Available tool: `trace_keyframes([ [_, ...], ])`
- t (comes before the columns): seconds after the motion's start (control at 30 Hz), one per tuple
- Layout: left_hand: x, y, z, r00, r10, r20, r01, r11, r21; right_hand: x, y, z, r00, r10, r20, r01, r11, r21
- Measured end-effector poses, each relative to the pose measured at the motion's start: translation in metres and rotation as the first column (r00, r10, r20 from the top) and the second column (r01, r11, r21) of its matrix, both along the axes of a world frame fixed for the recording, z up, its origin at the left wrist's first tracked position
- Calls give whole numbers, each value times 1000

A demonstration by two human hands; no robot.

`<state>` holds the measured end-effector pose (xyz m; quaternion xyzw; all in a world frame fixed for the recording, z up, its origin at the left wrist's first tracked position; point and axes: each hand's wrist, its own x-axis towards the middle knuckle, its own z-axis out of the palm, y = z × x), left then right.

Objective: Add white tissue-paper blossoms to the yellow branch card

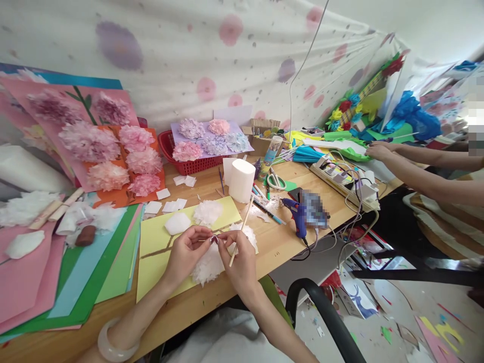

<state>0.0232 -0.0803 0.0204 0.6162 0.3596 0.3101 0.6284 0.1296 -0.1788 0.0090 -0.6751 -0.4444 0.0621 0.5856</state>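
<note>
My left hand [186, 252] and my right hand [238, 259] meet over a yellow paper sheet [155, 234] at the table's near edge. Both pinch a small piece of white tissue where their fingertips touch. My right hand also holds a thin wooden stick [242, 229] that slants up and away. A fluffy white tissue flower [207, 266] lies under and between the hands. Two more white tissue flowers [207, 212] rest on the yellow sheet just beyond. A pale bangle [113, 343] circles my left wrist.
A white paper roll [241, 180], a blue glue gun [297, 214], scissors [276, 180] and pens lie past the sheet. A red basket [189, 164] and pink flower boards [102, 141] stand at the back. Another person's hands [380, 150] reach in at right near a power strip [340, 176]. Coloured paper stacks [75, 272] lie at left.
</note>
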Motion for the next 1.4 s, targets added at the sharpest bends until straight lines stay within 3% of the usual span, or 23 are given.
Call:
trace_keyframes([
  [0.27,1,-1,-3,999,-29,14,30,998,-55,-5,-1,-3,995,102,-15,-101,994,39],
  [0.47,0,1,-2,999,-48,24,50,991,-127,-6,-2,-3,994,108,10,-108,993,46],
  [0.9,0,3,-2,988,61,140,-10,942,-337,-10,-12,-6,967,251,50,-254,966,51],
  [1.3,-1,3,-1,982,60,179,-2,952,-305,-6,-13,-7,941,326,90,-327,945,-7],
  [1.4,-2,7,-3,984,74,161,-27,961,-276,4,-19,-7,963,255,89,-261,963,71],
])
